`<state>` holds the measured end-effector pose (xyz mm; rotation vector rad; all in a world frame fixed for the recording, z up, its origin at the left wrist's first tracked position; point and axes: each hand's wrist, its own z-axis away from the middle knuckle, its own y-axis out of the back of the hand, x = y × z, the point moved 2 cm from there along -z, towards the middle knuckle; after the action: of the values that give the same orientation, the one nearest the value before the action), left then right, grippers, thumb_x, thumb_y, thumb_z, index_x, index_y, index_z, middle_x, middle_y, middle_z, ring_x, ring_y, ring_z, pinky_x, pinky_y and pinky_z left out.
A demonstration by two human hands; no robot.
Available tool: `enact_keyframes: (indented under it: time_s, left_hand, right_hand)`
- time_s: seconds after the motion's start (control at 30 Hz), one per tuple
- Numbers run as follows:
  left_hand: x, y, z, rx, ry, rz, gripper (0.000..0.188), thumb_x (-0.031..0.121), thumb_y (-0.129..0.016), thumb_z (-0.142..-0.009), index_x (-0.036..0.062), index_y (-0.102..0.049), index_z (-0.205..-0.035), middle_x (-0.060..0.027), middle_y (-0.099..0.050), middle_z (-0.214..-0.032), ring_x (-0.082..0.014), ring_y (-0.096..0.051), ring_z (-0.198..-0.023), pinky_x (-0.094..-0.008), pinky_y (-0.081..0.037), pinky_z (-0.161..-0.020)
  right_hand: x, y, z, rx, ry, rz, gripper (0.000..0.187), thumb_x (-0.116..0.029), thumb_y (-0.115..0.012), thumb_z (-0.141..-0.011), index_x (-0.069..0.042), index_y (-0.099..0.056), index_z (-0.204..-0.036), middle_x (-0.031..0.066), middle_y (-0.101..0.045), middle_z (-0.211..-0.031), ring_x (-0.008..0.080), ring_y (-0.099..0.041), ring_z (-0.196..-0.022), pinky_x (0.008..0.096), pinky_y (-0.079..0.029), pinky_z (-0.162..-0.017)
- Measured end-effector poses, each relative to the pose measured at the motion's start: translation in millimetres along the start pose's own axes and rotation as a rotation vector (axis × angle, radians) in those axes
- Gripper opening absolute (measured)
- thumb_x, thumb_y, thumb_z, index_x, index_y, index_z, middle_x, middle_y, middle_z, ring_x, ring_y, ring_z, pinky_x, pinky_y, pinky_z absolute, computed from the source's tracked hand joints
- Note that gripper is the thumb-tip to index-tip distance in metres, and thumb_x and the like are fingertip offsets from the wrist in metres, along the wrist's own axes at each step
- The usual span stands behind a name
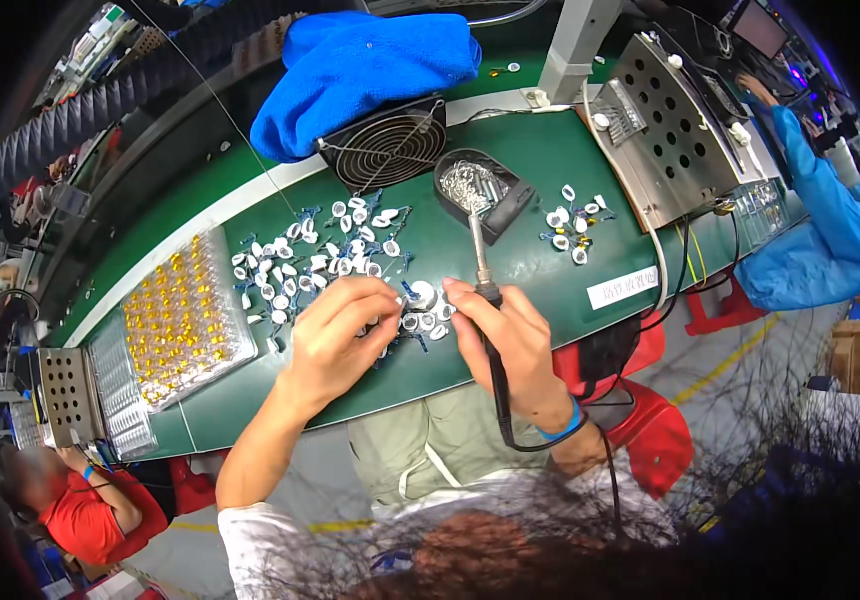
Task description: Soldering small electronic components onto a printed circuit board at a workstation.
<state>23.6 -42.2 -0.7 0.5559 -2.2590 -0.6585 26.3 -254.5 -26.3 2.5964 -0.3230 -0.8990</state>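
Note:
My right hand [512, 345] is wrapped round a soldering iron [480, 250], its metal shaft pointing away from me toward a black scoop-shaped bin. The thumb and forefinger of that hand also reach to small white round parts [422, 294]. Opposite, my left hand [335, 335] is closed in a pinch beside a small blue piece [409, 291]; what its fingertips hold is too small and hidden to name. Many white oval pieces with blue connectors [345, 245] lie loosely spread beyond my left hand. A few more white pieces [438, 331] sit between the hands.
The black bin [516, 207] contains small metal parts. Behind stand a fan [390, 145] and a blue towel [370, 75]. A clear tray [240, 335] of yellow parts lies left; a perforated metal box [665, 150] stands right. Co-workers in red [90, 515] and blue [815, 240] sit at either side.

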Motion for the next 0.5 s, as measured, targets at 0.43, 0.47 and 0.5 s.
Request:
enact_keyframes:
  time_s: [0.43,0.47,0.5]
  left_hand:
    - [-3,10,2,-0.187,-0.072,0.013,0.028,-0.006,-0.077,-0.074,0.0006,-0.067,-0.099,-0.0121,-0.07,-0.105,-0.0294,-0.07,-0.094,-0.0378,-0.059,-0.079]
    - [-3,8,-2,-0.217,-0.105,0.016,0.028,-0.004,-0.078,-0.075,0.0,-0.068,-0.101,-0.0123,-0.069,-0.105,-0.03,-0.07,-0.093,-0.038,-0.059,-0.079]
    - [-5,6,-1,-0.254,-0.138,0.016,0.028,-0.003,-0.079,-0.077,-0.0006,-0.069,-0.103,-0.0125,-0.068,-0.105,-0.0306,-0.07,-0.092,-0.0382,-0.059,-0.079]
  right_hand:
    - [-7,-18,-2,-0.224,0.059,0.119,0.054,-0.002,-0.073,-0.074,-0.009,-0.07,-0.127,0.0063,-0.073,-0.118,0.0264,-0.064,-0.094,0.0378,-0.052,-0.075]
    - [-8,-14,2,-0.245,0.059,0.186,0.055,-0.001,-0.073,-0.073,-0.009,-0.07,-0.127,0.0064,-0.074,-0.118,0.0265,-0.064,-0.093,0.038,-0.052,-0.075]
    - [-7,-13,8,-0.238,0.064,0.221,0.057,0.001,-0.075,-0.07,-0.01,-0.069,-0.126,0.0065,-0.075,-0.116,0.0275,-0.065,-0.092,0.0403,-0.054,-0.075]
